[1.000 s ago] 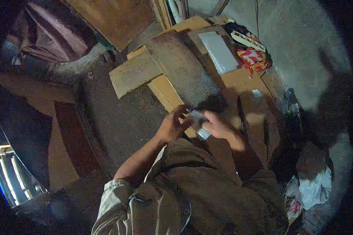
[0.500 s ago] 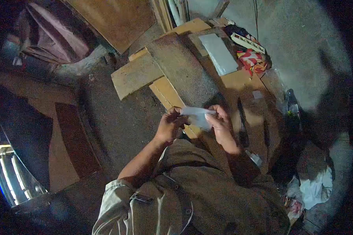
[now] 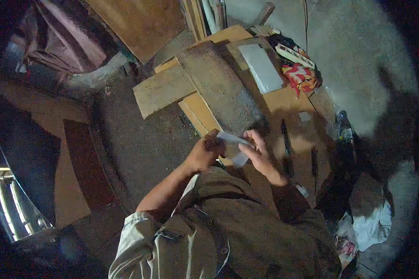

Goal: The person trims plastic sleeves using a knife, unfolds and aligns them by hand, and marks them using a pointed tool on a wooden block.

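A thin, pale, translucent sheet (image 3: 237,159) hangs between my two hands, above the near end of the boards in the head view. My left hand (image 3: 206,151) is closed on its left side, fingers curled. On the right, the thumb and fingers of my right hand (image 3: 260,156) pinch the upper right part of the sheet. The sheet is somewhat blurred, so I cannot make out whether it is a bag or a single layer. Beyond the hands lies a dark, worn board (image 3: 221,83).
A white plastic-wrapped stack (image 3: 261,69) lies on brown board, beside a red and yellow cloth (image 3: 300,76) and a cream plastic strip (image 3: 294,55). Dark long tools (image 3: 285,137) lie right of my hands. A bottle (image 3: 343,124) stands at the right; white bags (image 3: 372,225) sit lower right.
The sheet, first bunched between my hands, was spread out half a second ago and now hangs tilted down. A small pale piece near my right forearm has come into view since the first frame.
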Motion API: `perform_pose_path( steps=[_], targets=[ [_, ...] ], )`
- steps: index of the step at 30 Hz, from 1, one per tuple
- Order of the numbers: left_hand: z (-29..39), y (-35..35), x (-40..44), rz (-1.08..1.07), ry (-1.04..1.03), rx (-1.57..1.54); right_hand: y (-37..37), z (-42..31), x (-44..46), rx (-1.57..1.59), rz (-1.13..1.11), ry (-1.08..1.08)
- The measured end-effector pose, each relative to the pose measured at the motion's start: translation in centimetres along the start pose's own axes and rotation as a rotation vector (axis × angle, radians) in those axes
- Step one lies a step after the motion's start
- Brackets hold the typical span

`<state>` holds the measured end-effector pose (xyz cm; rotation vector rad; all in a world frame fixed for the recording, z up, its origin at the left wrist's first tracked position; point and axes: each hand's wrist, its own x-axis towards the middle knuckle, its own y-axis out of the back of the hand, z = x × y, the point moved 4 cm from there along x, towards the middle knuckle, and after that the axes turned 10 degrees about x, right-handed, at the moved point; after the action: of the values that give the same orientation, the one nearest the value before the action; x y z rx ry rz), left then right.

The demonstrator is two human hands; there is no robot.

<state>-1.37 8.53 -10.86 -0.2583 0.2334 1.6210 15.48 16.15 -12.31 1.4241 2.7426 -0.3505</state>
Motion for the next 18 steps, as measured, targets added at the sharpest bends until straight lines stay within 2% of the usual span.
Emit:
perform_pose_path(
  steps=[1, 2, 4, 5, 6, 7, 8, 9, 12, 14, 15, 16, 17, 18],
  targets=[
    [0.4, 0.0, 0.1, -0.063, -0.065, 0.09, -0.5, -1.5, 0.0, -0.128, -0.132, -0.056],
    [0.4, 0.3, 0.3, -0.062, -0.066, 0.088, -0.5, -1.4, 0.0, -0.13, -0.133, -0.057],
    [1.1, 0.3, 0.5, -0.097, -0.279, 0.451, -0.7, -1.2, 0.1, -0.356, -0.22, 0.134],
    [1.3, 0.2, 0.7, -0.095, -0.283, 0.45, -0.7, -0.2, 0.2, -0.269, -0.19, 0.091],
    [1.5, 0.5, 1.0, -0.024, -0.232, 0.323, -0.8, 0.4, 0.3, -0.273, -0.192, 0.095],
    [1.7, 0.7, 1.1, 0.047, -0.179, 0.195, -0.4, 1.1, 0.4, -0.166, -0.056, 0.05],
    [2.5, 0.6, 0.9, 0.052, -0.183, 0.194, 0.0, 2.1, 0.4, -0.057, 0.079, 0.005],
    [3.4, 0.6, 0.5, 0.104, -0.149, 0.176, 0.1, 3.5, 0.3, 0.035, 0.212, 0.062],
    [3.1, -0.4, 0.1, 0.2, -0.102, 0.179, -1.6, 0.8, 0.5, 0.173, 0.202, 0.07],
    [2.3, -0.7, -0.1, 0.244, -0.093, 0.201, -2.0, 0.6, 0.2, -0.238, 0.079, 0.223],
    [2.2, -0.8, -0.1, 0.215, -0.157, 0.186, -2.1, 0.8, -0.1, -0.301, 0.083, 0.176],
    [2.0, -1.0, 0.0, 0.187, -0.221, 0.173, -2.9, -0.4, -0.1, -0.161, 0.091, 0.057],
    [1.3, -1.0, 0.1, 0.19, -0.223, 0.171, -3.7, -1.7, -0.2, -0.023, 0.115, -0.058],
    [0.3, -0.9, 0.4, 0.171, -0.184, 0.136, -3.6, -1.3, -0.2, -0.025, 0.113, -0.058]
  ],
)
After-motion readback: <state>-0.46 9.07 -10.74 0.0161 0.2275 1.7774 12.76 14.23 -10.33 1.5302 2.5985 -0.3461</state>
